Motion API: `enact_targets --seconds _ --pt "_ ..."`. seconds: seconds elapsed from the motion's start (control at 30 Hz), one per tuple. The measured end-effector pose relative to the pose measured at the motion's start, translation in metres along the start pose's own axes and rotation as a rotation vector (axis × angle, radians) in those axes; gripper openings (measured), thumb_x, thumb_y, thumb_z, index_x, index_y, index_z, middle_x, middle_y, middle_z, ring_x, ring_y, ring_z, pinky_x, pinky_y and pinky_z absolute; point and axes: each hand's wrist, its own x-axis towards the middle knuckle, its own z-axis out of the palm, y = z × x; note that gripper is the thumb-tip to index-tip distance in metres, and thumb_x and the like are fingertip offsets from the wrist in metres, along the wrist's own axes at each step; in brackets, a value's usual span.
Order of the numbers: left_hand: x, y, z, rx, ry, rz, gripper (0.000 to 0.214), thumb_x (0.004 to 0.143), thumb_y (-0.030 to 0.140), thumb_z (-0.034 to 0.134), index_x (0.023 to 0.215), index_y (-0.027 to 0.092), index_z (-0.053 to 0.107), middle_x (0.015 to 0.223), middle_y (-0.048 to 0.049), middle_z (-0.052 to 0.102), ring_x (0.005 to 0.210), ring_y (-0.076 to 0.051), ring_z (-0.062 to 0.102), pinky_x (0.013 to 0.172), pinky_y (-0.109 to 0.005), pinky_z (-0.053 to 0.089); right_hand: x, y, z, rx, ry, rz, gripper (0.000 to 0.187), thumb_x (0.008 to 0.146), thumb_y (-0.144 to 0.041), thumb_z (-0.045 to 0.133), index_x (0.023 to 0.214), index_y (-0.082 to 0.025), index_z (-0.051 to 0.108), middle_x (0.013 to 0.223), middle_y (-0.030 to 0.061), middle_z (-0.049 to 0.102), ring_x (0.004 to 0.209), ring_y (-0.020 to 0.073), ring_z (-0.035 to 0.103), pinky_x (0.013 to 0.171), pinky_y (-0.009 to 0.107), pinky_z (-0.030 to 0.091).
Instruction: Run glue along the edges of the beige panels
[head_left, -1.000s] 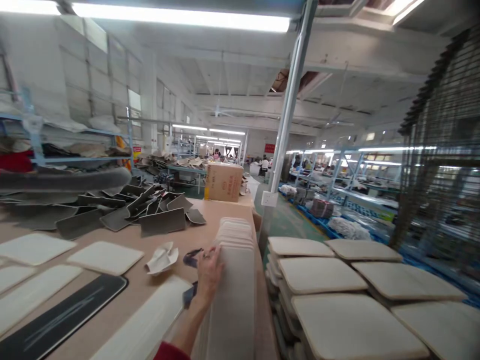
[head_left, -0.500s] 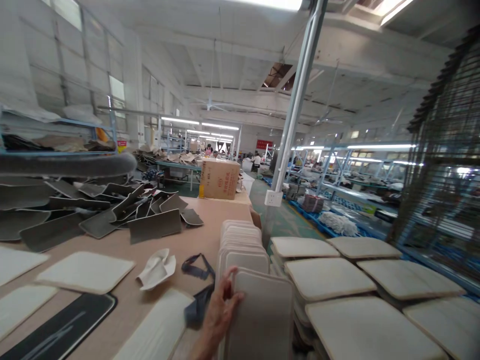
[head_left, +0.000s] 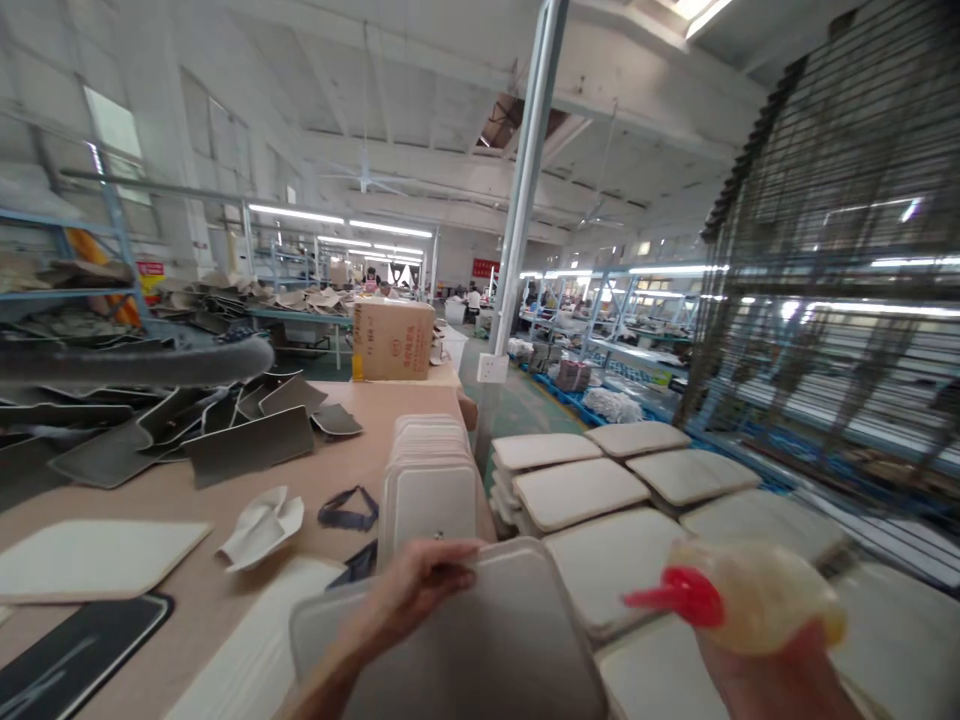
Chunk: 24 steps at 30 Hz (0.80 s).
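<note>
Lifted from the stack point(head_left: 429, 455), the pad point(head_left: 487, 650) now hangs flat over the bench's point(head_left: 187, 500) near right edge, left hand point(head_left: 420, 580) curled over its rim. The right hand point(head_left: 780, 685) grips a red-nozzled bottle point(head_left: 750, 597).

Nothing really readable here tbh: the cardboard box point(head_left: 392, 340) has red print on its side and there's a red sign point(head_left: 484, 267) way in the back, both too blurry to make out

One head-worn view: we look forward, slightly down, along the table point(head_left: 360, 440) toward the white pillar point(head_left: 525, 200). Left hand point(head_left: 424, 578) on grey pad point(head_left: 480, 650) and right hand point(head_left: 780, 675) on bottle point(head_left: 757, 595) sit close under the lens, well short of the pillar.
</note>
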Motion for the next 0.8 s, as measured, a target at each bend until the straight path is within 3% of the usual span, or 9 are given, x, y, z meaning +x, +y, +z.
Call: enact_targets --seconds 0.13,0.2,0.3,0.53,0.8 --pt "0.008 0.049 -0.009 0.204 -0.362 0.054 0.031 0.080 0.025 0.058 0.106 0.013 0.070 0.079 -0.0011 0.067 0.070 -0.013 0.056 0.064 -0.018 0.041 0.015 -0.036 0.013 -0.022 -0.074 0.012 0.056 0.061 -0.050 0.077 0.112 -0.032 0.062 0.131 0.0013 0.054 0.116 0.0240 0.053 0.080 0.028 0.054" --pt "0.013 0.068 -0.006 0.236 -0.483 0.056 0.033 0.078 0.023 0.062 0.109 0.013 0.069 0.082 -0.0023 0.069 0.069 -0.013 0.056 0.062 -0.016 0.041 0.021 -0.047 0.017 -0.066 -0.242 -0.009 0.067 0.053 -0.042 0.083 0.115 -0.033 0.060 0.128 0.0034 0.056 0.112 0.0256 0.056 0.080 0.031 0.055" --pt "0.019 0.086 0.000 0.271 -0.604 0.032 0.036 0.074 0.019 0.066 0.110 0.013 0.069 0.084 -0.0036 0.072 0.070 -0.013 0.059 0.059 -0.014 0.043 0.028 -0.055 0.021 -0.124 -0.498 0.012 0.070 0.055 -0.037 0.084 0.120 -0.035 0.056 0.121 0.0046 0.061 0.104 0.0253 0.060 0.083 0.035 0.054" --pt "0.021 0.098 0.011 0.143 -0.824 0.004 0.041 0.071 0.010 0.066 0.112 0.005 0.065 0.094 -0.0064 0.072 0.077 -0.016 0.064 0.066 -0.015 0.048 0.035 -0.056 0.035 -0.242 -0.875 0.107 0.066 0.055 -0.044 0.084 0.115 -0.033 0.059 0.109 0.0051 0.067 0.097 0.0259 0.064 0.080 0.039 0.054" --pt "0.021 0.102 0.020 0.074 -0.959 -0.056 0.048 0.070 0.009 0.066 0.114 -0.007 0.059 0.095 -0.0112 0.071 0.081 -0.019 0.064 0.067 -0.017 0.051 0.035 -0.048 0.054 -0.200 -1.047 0.165 0.068 0.052 -0.044 0.085 0.114 -0.030 0.061 0.102 0.0042 0.069 0.091 0.0266 0.066 0.075 0.039 0.057"
